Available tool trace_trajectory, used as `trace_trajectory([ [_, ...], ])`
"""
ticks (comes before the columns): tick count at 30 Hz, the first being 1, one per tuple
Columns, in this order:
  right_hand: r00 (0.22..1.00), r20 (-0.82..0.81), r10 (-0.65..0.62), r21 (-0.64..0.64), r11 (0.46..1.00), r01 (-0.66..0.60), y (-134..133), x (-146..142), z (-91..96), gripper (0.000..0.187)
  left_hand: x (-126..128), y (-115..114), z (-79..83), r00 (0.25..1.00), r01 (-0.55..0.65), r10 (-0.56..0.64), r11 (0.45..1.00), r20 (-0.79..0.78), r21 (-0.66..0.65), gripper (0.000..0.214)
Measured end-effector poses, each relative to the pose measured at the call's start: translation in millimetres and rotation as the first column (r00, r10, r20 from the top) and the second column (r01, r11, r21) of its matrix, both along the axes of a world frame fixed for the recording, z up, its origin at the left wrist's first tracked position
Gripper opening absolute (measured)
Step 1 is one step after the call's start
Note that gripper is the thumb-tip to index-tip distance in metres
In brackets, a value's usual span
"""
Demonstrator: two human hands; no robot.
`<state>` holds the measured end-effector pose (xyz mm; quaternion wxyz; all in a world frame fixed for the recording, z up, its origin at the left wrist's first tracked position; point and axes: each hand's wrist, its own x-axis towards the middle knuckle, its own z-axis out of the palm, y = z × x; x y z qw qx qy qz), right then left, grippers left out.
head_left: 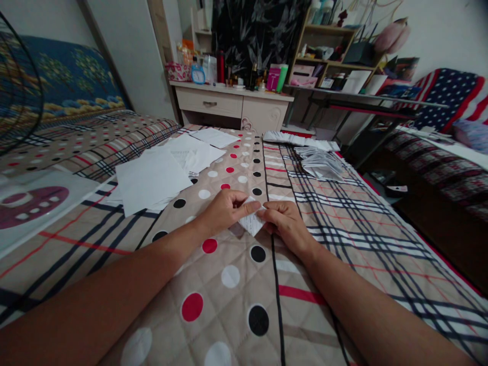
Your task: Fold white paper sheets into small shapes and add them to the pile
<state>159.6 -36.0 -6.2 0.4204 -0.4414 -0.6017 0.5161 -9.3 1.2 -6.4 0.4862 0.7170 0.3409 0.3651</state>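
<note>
Between my hands is a small folded paper (pixel 251 222) with faint print on it, held just above the patterned bedspread (pixel 229 325). My left hand (pixel 226 209) is closed on its left side, the thumb lying across its top. On the other side, my right hand (pixel 284 223) pinches the right edge with thumb and bent fingers. Both hands nearly meet at the paper's upper corner. Ahead on the left lie loose white sheets (pixel 152 178), overlapping, some with print. To the front right sits a fanned pile of folded papers (pixel 320 163).
A row of white folded papers (pixel 297 139) lies at the bed's far right edge. At left is a plastic bag (pixel 80 190) with a maroon print. Beyond the bed stand a white dresser (pixel 209 103) and a low table (pixel 366 104). A fan guard (pixel 38 91) edges in at upper left.
</note>
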Motion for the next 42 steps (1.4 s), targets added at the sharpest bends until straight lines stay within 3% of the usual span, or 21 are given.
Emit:
trace_trajectory([
  [3, 0.996, -0.017, 0.087, -0.038, 0.995, -0.087, 0.2, 0.2, -1.4, 0.029, 0.6, -3.2, 1.9, 0.997, 0.072, -0.073, 0.997, -0.038, -0.027, 0.038],
  [6, 0.995, -0.04, 0.092, -0.08, 0.992, -0.095, 0.9, -0.2, -1.6, 0.028, 2.3, -5.3, 1.5, 0.996, 0.083, -0.086, 0.994, -0.034, -0.075, 0.043],
  [14, 0.997, -0.038, 0.062, -0.054, 0.997, -0.064, 1.1, -0.9, 0.8, 0.031, 8.1, 0.7, -10.0, 1.0, -0.02, 0.02, 0.981, -0.001, -0.194, 0.068],
  [16, 0.999, -0.047, 0.026, -0.04, 0.999, -0.028, 1.3, -0.5, -0.4, 0.032, 7.2, 3.6, -13.2, 0.997, -0.077, 0.08, 0.977, 0.007, -0.2, 0.07],
  [19, 0.989, -0.101, -0.111, -0.016, 0.994, 0.11, 2.6, 0.2, -2.5, 0.033, 3.6, 5.6, -14.4, 0.974, -0.207, 0.22, 0.96, 0.046, -0.189, 0.071],
  [21, 0.97, -0.143, -0.199, -0.016, 0.98, 0.199, 3.4, 0.2, -3.0, 0.033, 2.0, 4.4, -12.0, 0.966, -0.231, 0.249, 0.954, 0.075, -0.19, 0.072],
  [26, 0.975, -0.077, -0.207, 0.059, 0.975, 0.212, 2.2, -2.0, -1.9, 0.037, 7.5, -3.8, 0.0, 0.995, -0.038, 0.053, 0.984, 0.086, -0.174, 0.056],
  [35, 0.989, -0.008, -0.147, 0.129, 0.981, 0.146, -0.8, -2.2, 0.7, 0.039, 6.2, -7.0, -1.0, 0.998, 0.016, -0.001, 0.972, 0.067, -0.236, 0.045],
  [42, 0.989, -0.058, -0.136, 0.067, 0.988, 0.14, -0.2, 0.3, -3.0, 0.037, 1.1, -1.6, -5.6, 0.967, 0.242, -0.185, 0.879, 0.172, -0.412, 0.052],
])
